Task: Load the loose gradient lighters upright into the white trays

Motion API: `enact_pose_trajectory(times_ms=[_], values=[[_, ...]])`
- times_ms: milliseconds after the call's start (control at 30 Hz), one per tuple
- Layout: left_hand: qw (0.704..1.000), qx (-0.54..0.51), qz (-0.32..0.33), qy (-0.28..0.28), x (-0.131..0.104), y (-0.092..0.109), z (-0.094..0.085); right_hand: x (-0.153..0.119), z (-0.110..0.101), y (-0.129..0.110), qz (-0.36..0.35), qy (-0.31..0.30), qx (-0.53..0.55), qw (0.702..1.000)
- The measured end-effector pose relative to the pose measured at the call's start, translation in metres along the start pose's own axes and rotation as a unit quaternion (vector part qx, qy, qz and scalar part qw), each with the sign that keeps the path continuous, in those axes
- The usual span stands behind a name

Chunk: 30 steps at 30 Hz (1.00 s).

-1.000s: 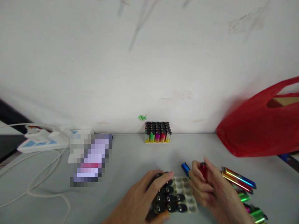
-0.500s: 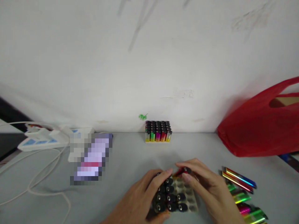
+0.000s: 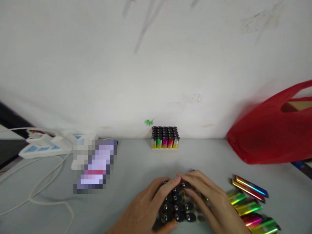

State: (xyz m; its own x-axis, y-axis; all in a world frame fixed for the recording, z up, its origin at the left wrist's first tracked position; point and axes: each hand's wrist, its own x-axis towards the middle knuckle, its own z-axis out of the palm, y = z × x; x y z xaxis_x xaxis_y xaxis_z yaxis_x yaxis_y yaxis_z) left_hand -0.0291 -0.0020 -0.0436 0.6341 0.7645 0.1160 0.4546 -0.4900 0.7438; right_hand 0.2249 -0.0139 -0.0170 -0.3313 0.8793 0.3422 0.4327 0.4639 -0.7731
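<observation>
At the front, a tray (image 3: pixel 201 218) with round pockets holds several lighters (image 3: pixel 179 207) upright, their black tops facing me. My left hand (image 3: pixel 146 204) wraps the tray's left side, thumb and fingers closed around it. My right hand (image 3: pixel 207 198) is over the tray's right part. Its fingertips close on the black top of a lighter (image 3: pixel 185 184) standing in the far row. Small blue and yellow bits show behind and beneath the right fingers; what they belong to is mostly hidden. The right hand covers most of the bare pockets.
Several shiny coloured lighters (image 3: pixel 251 208) lie to the right. A full block of lighters (image 3: pixel 165 142) stands by the wall. On the left are a phone (image 3: pixel 98 164), a power strip (image 3: pixel 46 148) and loose white cables (image 3: pixel 30 196). A red bag (image 3: pixel 268 139) is at right.
My right hand has shifted slightly left and lowered the tilted red lighter into the tray's far row, where its top now stands upright. My left hand has stayed put.
</observation>
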Motion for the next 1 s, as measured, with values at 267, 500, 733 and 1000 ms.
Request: enact_pose_trajectory(times_ms=[267, 500, 733, 1000], values=[[1.0, 0.002, -0.02, -0.021, 0.003, 0.0, -0.002, -0.01, -0.005, 0.019, 0.085, 0.135, -0.23, 0.96], [1.0, 0.0, -0.012, -0.013, 0.002, 0.0, -0.002, -0.018, -0.005, 0.054, 0.12, 0.104, -0.347, 0.924], [1.0, 0.003, -0.016, -0.014, 0.003, 0.002, -0.004, -0.012, -0.005, 0.041, 0.201, 0.149, -0.198, 0.948], [1.0, 0.002, -0.011, -0.011, 0.004, 0.008, -0.005, -0.012, -0.005, 0.015, 0.268, 0.164, 0.205, 0.927]])
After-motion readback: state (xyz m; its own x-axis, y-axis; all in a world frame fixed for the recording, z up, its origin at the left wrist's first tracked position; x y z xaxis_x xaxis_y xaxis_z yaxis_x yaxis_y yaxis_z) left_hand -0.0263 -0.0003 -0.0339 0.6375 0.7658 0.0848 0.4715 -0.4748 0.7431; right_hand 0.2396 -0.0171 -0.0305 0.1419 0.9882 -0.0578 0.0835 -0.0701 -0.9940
